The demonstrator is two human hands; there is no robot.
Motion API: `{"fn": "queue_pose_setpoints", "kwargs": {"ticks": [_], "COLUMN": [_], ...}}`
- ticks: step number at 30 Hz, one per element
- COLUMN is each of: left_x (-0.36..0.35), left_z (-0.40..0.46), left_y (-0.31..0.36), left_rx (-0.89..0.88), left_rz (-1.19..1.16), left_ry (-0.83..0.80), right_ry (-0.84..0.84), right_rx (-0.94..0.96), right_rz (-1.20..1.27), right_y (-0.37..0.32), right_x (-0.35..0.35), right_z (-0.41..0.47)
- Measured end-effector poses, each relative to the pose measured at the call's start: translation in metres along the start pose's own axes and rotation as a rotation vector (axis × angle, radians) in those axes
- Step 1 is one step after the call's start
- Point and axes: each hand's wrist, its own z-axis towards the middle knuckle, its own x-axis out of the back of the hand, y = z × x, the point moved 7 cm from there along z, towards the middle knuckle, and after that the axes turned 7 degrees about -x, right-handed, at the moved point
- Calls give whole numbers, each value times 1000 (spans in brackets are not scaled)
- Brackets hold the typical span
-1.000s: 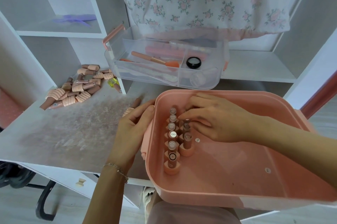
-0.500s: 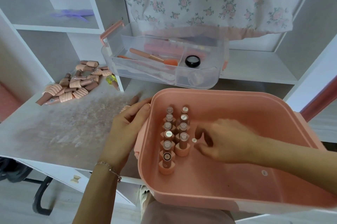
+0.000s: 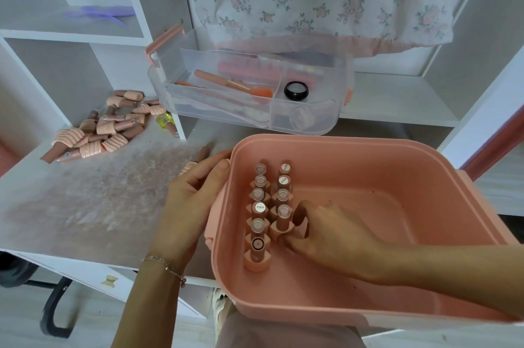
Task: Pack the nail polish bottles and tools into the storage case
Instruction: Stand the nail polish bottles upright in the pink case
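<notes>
Clearly no label can be read: the small white stickers on the bottle ends are too blurred. Ten nail polish bottles (image 3: 258, 223) stand cap-down in the pink storage case (image 3: 368, 171), six in the left row and four in the right, each a brown tube on a ribbed peach cap. The right hand (image 3: 326, 234) curls its fingers round an eleventh bottle (image 3: 300, 215) at the near end of the right row, touching its neighbour. The left hand (image 3: 192, 200) grips the case's left rim, thumb over the edge; whether it also holds the bottle (image 3: 198, 159) showing past its fingertips I cannot tell. A loose pile of bottles (image 3: 105, 129) lies far left on the tabletop (image 3: 85, 200), too tangled to count. Behind, a clear tray (image 3: 249, 92) holds one peach brush (image 3: 235, 85) and one black jar (image 3: 296, 90).
</notes>
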Motion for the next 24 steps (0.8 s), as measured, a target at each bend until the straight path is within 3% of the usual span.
{"fn": "queue_pose_setpoints", "kwargs": {"ticks": [24], "left_x": [1], "left_z": [1], "left_y": [-5], "left_rx": [12], "left_rz": [-31], "left_ry": [27], "right_ry": [26], "right_rx": [78], "right_rz": [-70], "right_y": [-2], "right_x": [-3], "right_z": [-4]}}
